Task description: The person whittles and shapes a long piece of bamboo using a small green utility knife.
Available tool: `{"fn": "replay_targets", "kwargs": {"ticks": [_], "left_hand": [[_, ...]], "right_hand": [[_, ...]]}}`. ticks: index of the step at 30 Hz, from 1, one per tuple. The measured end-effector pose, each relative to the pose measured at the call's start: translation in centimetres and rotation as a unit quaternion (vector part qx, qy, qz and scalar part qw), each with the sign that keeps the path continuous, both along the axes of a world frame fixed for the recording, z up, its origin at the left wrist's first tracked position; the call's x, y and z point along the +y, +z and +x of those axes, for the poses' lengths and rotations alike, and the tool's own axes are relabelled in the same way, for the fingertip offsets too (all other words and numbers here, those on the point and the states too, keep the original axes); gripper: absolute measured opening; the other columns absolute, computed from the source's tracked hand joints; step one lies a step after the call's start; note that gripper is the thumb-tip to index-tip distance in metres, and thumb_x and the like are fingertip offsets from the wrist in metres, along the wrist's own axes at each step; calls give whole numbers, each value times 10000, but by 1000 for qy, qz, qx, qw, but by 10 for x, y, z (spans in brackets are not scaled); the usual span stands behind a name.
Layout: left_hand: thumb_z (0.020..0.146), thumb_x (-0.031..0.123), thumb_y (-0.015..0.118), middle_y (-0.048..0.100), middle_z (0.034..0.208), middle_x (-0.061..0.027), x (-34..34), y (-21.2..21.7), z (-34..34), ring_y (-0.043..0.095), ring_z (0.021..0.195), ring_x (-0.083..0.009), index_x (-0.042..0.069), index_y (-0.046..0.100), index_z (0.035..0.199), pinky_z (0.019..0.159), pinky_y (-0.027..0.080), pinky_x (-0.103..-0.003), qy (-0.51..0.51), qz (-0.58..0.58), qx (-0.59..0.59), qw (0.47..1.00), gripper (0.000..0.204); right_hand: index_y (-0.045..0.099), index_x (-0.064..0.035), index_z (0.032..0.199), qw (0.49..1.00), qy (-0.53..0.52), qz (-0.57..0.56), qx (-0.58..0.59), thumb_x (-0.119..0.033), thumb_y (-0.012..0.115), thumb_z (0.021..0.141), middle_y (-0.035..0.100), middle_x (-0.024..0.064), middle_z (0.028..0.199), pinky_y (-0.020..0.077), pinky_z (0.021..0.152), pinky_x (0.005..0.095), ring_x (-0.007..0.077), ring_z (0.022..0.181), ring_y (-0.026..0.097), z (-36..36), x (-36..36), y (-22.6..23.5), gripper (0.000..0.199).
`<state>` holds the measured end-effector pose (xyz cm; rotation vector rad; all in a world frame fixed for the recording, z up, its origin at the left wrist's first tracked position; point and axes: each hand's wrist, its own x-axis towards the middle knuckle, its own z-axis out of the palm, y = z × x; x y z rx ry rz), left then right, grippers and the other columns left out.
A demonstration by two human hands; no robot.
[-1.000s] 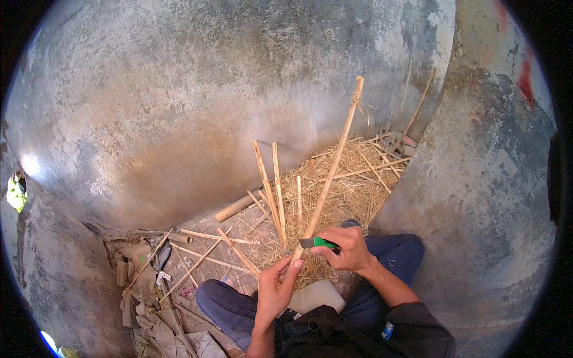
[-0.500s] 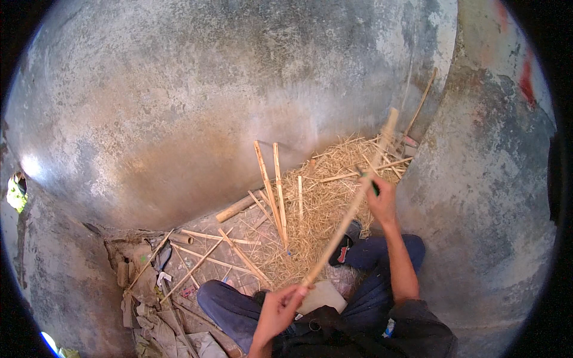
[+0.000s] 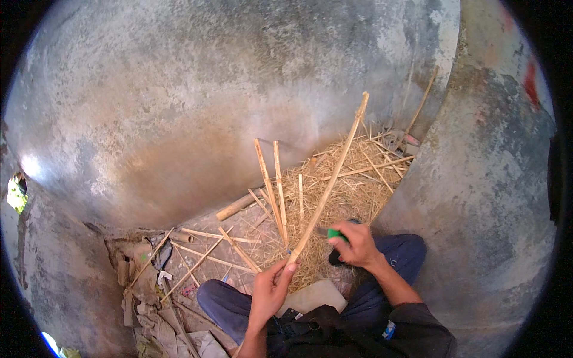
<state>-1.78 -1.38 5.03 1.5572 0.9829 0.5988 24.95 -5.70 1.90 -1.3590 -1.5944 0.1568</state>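
A long bamboo strip [image 3: 332, 181] slants up and away from my left hand [image 3: 272, 291], whose thumb and fingers pinch its near end. Fine shavings stick out near its far end. Closed round a green handle is my right hand [image 3: 357, 243], to the right of the strip's lower part. The green-handled knife [image 3: 336, 234] points left toward the strip; its blade is blurred, and I cannot tell whether it touches. Beneath the strip spreads a heap of pale shavings [image 3: 352, 194]. A pale block [image 3: 319, 296] lies between my legs.
Two bamboo strips [image 3: 278, 197] lean against the grey wall [image 3: 209, 119]. A thicker bamboo piece [image 3: 236, 206] lies at its foot, with several loose strips [image 3: 203, 262] to the left. Crumpled cloth [image 3: 158, 322] is at lower left. A thin stick [image 3: 422, 98] leans in the right corner.
My right hand has come down and toward me along the strip with the knife. The strip's far end has swung left, and my left hand has shifted slightly left and up.
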Motion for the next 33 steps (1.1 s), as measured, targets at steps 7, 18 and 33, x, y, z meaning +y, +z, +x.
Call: {"fn": "replay_targets", "kwargs": {"ticks": [7,18,33], "left_hand": [[1103,188,648,726,925,-2,-5,-5,17,571,867,-40,-20,741,1262,753,497,-235,0,18,-53,998,279],[1110,188,635,661,837,27,-14,4,15,520,785,-26,-25,745,1238,652,435,-229,20,17,-49,998,272],[1119,249,610,558,709,29,-39,-23,-17,456,672,-58,-1,768,1182,580,377,-259,2,-37,24,999,302]], "right_hand": [[699,-32,1048,996,34,41,-65,-317,754,988,703,132,842,545,577,408,332,679,714,-17,4,19,296],[728,-41,1037,993,46,53,-97,-319,772,965,728,116,854,560,580,400,318,696,733,-21,3,24,290],[740,-1,1078,982,-179,59,-27,-322,719,1019,683,153,767,517,615,407,317,663,680,65,37,30,327]]}}
